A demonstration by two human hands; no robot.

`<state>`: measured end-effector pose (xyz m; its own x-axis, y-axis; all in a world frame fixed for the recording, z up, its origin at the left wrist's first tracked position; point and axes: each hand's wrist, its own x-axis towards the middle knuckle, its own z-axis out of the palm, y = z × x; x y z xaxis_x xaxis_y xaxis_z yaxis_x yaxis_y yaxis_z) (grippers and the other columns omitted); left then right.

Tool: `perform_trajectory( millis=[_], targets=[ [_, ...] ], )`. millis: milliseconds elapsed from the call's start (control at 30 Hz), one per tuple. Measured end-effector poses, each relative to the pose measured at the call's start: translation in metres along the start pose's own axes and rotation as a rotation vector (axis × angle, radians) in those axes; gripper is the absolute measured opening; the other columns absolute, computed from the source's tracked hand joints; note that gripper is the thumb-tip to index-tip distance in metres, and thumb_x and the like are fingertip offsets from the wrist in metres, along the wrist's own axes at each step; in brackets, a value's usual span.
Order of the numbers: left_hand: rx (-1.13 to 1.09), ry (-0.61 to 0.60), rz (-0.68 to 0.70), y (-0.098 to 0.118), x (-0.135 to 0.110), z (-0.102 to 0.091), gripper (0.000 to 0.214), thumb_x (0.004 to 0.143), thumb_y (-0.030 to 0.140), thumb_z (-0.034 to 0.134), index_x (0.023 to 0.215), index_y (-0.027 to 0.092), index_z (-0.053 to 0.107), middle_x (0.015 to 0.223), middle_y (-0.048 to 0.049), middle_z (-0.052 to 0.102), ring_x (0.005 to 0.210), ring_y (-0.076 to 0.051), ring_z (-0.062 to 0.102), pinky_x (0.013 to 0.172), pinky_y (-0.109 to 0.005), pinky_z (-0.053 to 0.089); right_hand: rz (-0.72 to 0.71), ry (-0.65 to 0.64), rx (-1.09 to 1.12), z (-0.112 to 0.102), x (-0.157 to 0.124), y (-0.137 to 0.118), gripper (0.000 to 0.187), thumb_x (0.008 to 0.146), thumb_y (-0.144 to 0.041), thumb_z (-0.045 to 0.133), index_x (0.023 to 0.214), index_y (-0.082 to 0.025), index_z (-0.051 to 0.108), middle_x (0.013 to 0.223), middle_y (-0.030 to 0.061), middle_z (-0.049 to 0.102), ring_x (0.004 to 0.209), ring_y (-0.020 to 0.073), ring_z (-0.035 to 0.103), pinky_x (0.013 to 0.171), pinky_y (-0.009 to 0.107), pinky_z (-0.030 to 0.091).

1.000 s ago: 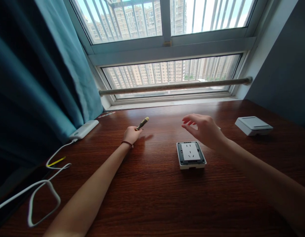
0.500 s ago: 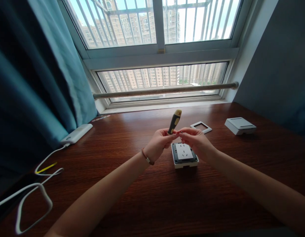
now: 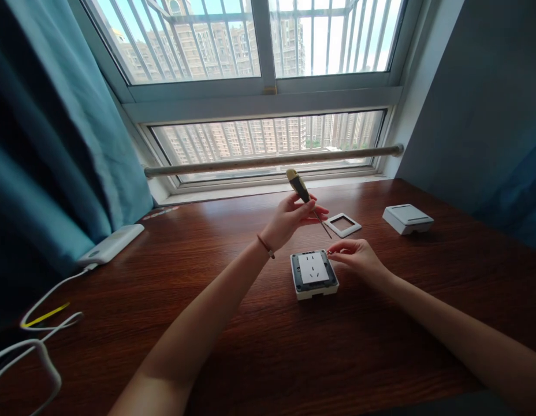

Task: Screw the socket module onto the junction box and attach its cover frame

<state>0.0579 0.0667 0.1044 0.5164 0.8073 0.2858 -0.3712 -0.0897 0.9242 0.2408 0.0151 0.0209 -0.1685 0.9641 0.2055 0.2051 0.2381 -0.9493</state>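
Observation:
A white wall socket (image 3: 313,273) with its dark inner frame bare lies on the brown wooden table (image 3: 268,346). My left hand (image 3: 289,216) is raised above and behind it, closed on a screwdriver (image 3: 305,195) whose yellow and black handle points up and whose thin shaft slants down to the right. Lower down, my right hand (image 3: 358,257) rests by the socket's right rear corner. Its fingertips are pinched together there, on something too small to make out.
A white square cover frame (image 3: 342,225) lies behind the socket. A second white socket box (image 3: 407,218) sits at the right rear. At the left lie a white power bank (image 3: 111,244) and looping white cables (image 3: 38,323), beside a teal curtain (image 3: 55,144).
My left hand brought the screwdriver from the left of the table to above the socket and tilted its handle up and left. My right hand dropped to the socket's right rear corner.

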Motion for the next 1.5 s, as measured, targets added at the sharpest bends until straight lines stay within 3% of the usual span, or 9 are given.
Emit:
perform_trajectory(
  millis=[167,400,600,833,1133,1500],
  targets=[
    [0.051,-0.019,-0.087,-0.002,-0.008,0.000,0.026,0.072,0.030,0.068,0.085,0.011,0.055,0.087,-0.0076,0.066,0.078,-0.019,0.066,0.078,-0.039,0.051,0.014,-0.048,0.036,0.000,-0.003,0.001,0.022,0.068,-0.036,0.070,0.078,-0.017,0.071,0.078,0.0052,0.070,0.074,0.0189,0.062,0.071,0.031,0.047],
    [0.158,-0.022,-0.108,0.007,-0.016,-0.010,0.023,0.073,0.028,0.066,0.084,0.009,0.057,0.086,-0.0072,0.063,0.078,-0.019,0.065,0.073,-0.034,0.053,-0.003,-0.054,-0.013,0.003,-0.002,0.008,0.021,0.066,-0.034,0.072,0.078,-0.017,0.072,0.078,0.0055,0.069,0.074,0.0184,0.060,0.070,0.030,0.046],
    [0.207,-0.112,-0.166,0.003,-0.018,-0.008,0.022,0.076,0.029,0.063,0.086,0.011,0.055,0.091,-0.0072,0.062,0.081,-0.018,0.064,0.077,-0.037,0.052,-0.037,-0.068,-0.025,0.007,-0.002,0.010,0.019,0.067,-0.036,0.070,0.074,-0.018,0.073,0.076,0.0041,0.065,0.072,0.0164,0.058,0.067,0.028,0.045],
    [0.206,-0.113,-0.164,-0.002,-0.018,-0.005,0.022,0.076,0.028,0.063,0.086,0.011,0.053,0.090,-0.0068,0.062,0.079,-0.018,0.065,0.074,-0.034,0.053,-0.014,-0.013,-0.009,0.009,-0.002,0.010,0.016,0.064,-0.035,0.072,0.067,-0.020,0.073,0.074,0.0023,0.058,0.071,0.0147,0.054,0.064,0.027,0.043],
    [0.206,-0.116,-0.139,0.003,-0.019,-0.004,0.019,0.077,0.026,0.062,0.086,0.011,0.054,0.089,-0.0067,0.062,0.080,-0.018,0.065,0.075,-0.036,0.053,0.028,-0.023,0.105,0.012,-0.004,0.009,0.015,0.063,-0.033,0.073,0.066,-0.019,0.073,0.073,0.0012,0.054,0.068,0.0121,0.051,0.063,0.025,0.042],
    [0.236,-0.121,-0.169,-0.002,-0.019,-0.001,0.025,0.074,0.030,0.065,0.085,0.012,0.052,0.087,-0.0058,0.062,0.079,-0.018,0.065,0.075,-0.036,0.054,0.043,-0.037,0.060,0.011,-0.003,0.011,0.014,0.064,-0.032,0.073,0.069,-0.019,0.073,0.077,0.0009,0.054,0.068,0.0117,0.052,0.061,0.024,0.041]
  ],
)
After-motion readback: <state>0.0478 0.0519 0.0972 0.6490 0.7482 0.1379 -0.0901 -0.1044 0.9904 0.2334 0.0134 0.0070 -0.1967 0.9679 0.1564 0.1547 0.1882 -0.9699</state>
